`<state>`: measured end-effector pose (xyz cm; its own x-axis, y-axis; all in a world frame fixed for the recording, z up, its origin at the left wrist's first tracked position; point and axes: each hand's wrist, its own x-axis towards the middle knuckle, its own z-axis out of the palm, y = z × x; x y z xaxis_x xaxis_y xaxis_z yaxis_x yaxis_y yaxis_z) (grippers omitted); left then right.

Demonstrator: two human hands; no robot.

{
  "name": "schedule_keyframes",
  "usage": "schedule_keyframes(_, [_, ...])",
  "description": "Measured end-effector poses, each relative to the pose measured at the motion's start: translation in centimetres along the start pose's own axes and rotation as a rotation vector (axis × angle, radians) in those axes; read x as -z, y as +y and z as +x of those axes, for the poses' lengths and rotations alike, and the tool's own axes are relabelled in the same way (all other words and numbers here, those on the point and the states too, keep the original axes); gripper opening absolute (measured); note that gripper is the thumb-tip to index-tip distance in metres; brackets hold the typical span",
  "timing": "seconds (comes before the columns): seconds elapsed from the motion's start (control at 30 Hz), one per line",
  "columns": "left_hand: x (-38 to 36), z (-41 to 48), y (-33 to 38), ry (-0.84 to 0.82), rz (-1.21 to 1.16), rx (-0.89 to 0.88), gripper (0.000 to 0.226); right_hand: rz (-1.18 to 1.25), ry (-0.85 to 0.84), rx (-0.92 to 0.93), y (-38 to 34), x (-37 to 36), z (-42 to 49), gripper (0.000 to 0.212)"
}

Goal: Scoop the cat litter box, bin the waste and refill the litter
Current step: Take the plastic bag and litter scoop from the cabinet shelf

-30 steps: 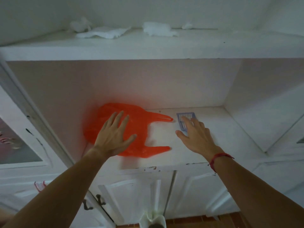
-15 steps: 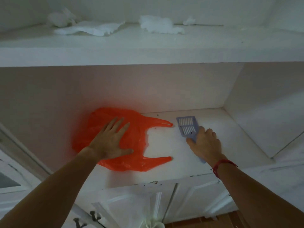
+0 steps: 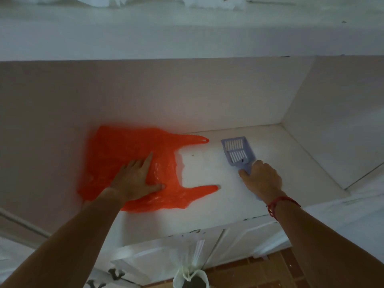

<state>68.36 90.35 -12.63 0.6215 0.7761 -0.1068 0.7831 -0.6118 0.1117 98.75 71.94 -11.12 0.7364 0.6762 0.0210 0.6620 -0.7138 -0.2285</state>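
Note:
An orange plastic bag lies flat on the white cabinet shelf, its two handles pointing right. My left hand rests palm down on the bag, fingers spread. A pale blue slotted litter scoop lies on the shelf to the right of the bag. My right hand is closed around the scoop's handle, with a red string bracelet on that wrist. No litter box is in view.
An upper shelf juts out overhead with crumpled white paper on it. White cabinet doors are below the shelf edge. A pale knotted bag hangs in front of them above a brown tiled floor.
My right hand went from lying over the scoop to closing around its handle. My left hand stayed flat on the orange bag. The view tilted down and moved closer.

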Motion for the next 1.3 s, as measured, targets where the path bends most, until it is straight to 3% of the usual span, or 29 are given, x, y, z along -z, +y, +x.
schedule_keyframes(0.13, [-0.4, 0.4, 0.5, 0.136, -0.047, 0.008, 0.096, -0.022, -0.023, -0.009, 0.1, -0.4, 0.1, 0.041])
schedule_keyframes(0.33, [-0.2, -0.2, 1.6, 0.235, 0.002, -0.065, 0.021, 0.0, -0.012, -0.025, 0.1, -0.1, -0.1, 0.036])
schedule_keyframes(0.4, [0.0, -0.6, 1.8, 0.29, 0.038, -0.101, 0.007, 0.015, 0.003, -0.014, 0.2, 0.3, -0.3, 0.033])
schedule_keyframes(0.6, [2.2, -1.8, 2.4, 0.414, 0.12, -0.098, 0.005, 0.062, 0.083, 0.063, 0.9, 2.5, -0.9, 0.026])
schedule_keyframes(0.8, [5.0, -4.0, 3.4, 0.51, 0.036, -0.113, 0.02, 0.098, 0.124, 0.135, 0.6, 5.1, -2.1, 0.026])
schedule_keyframes(1.3, [6.3, -6.3, 8.3, 0.47, -0.026, -0.158, 0.025, 0.129, 0.14, 0.104, 5.2, 7.3, -4.1, 0.025])
